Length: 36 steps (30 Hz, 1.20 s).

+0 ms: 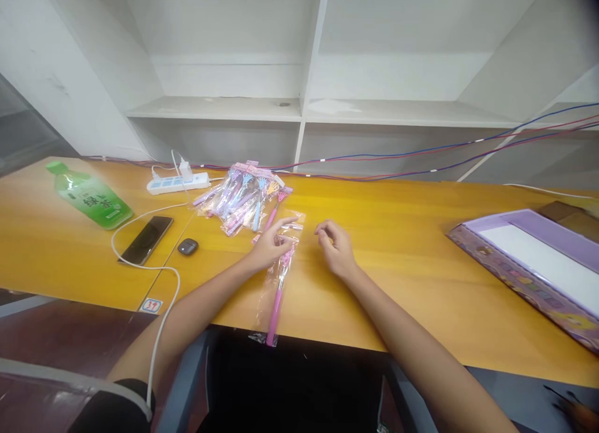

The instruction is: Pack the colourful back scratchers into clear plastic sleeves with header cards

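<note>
A pink-handled stick in a clear plastic bag (275, 314) lies near the table's front edge, its lower end reaching past the edge. My left hand (270, 246) rests on the upper part of this bag, thumb and index finger spread apart; its other fingers are partly hidden. To the right of the bag, my right hand (336, 247) is held over the table with curled fingers, and nothing shows in it. Behind my left hand lies a pile of bagged sticks (243, 196) with small hand-shaped ends in blue, yellow, pink and purple.
On the wooden table (402, 283), a green bottle (93, 199), a phone (147, 239), a small black case (188, 247) and a power strip (178, 183) are at left. A purple box (528, 271) lies right. Cables run along the back; a white cable crosses my left arm.
</note>
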{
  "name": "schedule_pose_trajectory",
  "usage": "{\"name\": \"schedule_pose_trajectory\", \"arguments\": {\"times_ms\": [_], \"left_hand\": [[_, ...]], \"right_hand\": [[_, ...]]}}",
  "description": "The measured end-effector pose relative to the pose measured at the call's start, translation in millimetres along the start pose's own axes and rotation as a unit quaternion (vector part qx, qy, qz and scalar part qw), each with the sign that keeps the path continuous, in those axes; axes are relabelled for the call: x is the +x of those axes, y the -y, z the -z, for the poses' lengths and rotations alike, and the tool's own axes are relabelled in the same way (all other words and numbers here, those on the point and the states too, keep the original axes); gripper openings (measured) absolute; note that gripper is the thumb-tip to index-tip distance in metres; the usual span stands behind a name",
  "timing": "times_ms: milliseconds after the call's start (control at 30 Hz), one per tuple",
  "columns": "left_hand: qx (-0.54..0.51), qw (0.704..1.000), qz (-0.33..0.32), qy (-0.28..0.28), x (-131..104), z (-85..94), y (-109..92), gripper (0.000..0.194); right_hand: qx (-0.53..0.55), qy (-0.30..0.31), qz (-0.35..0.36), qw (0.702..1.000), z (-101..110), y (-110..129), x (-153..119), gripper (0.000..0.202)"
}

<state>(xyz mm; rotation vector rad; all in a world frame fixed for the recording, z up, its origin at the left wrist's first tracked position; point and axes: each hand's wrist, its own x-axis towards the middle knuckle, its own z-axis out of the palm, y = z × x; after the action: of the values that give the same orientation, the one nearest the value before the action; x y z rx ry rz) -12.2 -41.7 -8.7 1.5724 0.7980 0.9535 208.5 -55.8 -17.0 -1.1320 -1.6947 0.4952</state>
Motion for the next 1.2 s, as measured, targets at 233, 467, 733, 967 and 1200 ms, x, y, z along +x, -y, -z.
{"name": "schedule_pose_trajectory", "arguments": {"times_ms": [233, 467, 733, 967, 1200], "left_hand": [[-0.048, 0.997, -0.019, -0.054, 4, -6.4, 8, 0.071], [-0.047, 0.986, -0.089, -0.135, 11, 4.0, -5, 0.076], [-0.005, 1.000, -0.020, -0.016, 4, -3.0, 3, 0.061], [0.083, 0.996, -0.024, 0.011, 0, -10.0, 10, 0.040], [0.103, 0.993, -0.044, -0.022, -1, -7.8, 5, 0.039]], "right_hand": [[0.098, 0.238, -0.137, 0.956, 6, 19, -2, 0.040], [0.226, 0.403, -0.176, 0.869, -5, 31, -8, 0.043], [0.229, 0.236, -0.200, 0.923, 3, 13, -1, 0.041], [0.251, -0.013, -0.188, 0.949, 13, -6, 11, 0.039], [0.241, -0.064, -0.207, 0.946, 12, -8, 13, 0.036]]}}
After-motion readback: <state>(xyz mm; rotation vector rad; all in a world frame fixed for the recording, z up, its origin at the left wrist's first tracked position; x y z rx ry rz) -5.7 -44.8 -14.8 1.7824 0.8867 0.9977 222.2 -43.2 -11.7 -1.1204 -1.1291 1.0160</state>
